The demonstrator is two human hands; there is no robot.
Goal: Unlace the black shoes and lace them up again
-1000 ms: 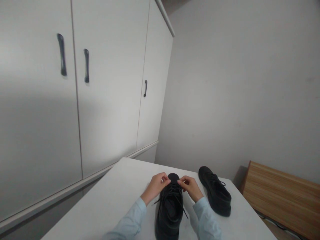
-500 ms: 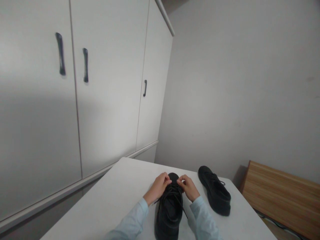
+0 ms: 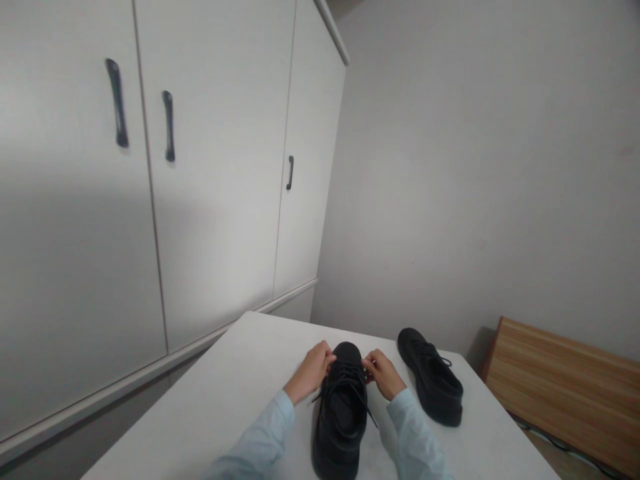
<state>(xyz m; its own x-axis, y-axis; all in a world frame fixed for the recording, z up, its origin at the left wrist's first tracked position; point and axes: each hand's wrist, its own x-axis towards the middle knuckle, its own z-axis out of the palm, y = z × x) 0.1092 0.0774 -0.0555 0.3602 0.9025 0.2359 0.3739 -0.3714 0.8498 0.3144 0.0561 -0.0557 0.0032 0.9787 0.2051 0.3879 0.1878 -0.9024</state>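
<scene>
A black lace-up shoe (image 3: 339, 447) rests on the white table with its toe pointing away from me. My left hand (image 3: 316, 368) is at the left side of its front lacing, thumb and fingers pinched together by the toe. On the opposite side, my right hand (image 3: 384, 373) pinches at the edge of the same lacing. Both hands seem to grip the black shoelace (image 3: 347, 380), though the bit between the fingertips is too small to see clearly. Loose lace ends hang out on both sides of the shoe.
A second black shoe (image 3: 434, 379), laced, lies to the right near the far edge of the white table (image 3: 210, 413). White cupboards (image 3: 220, 200) with dark handles stand at the left. A wooden board (image 3: 565, 393) is beyond the table's right edge, against the grey wall (image 3: 465, 167).
My hands have moved apart, from over the front lacing out to its left and right sides. The second shoe keeps its place; the view has shifted slightly.
</scene>
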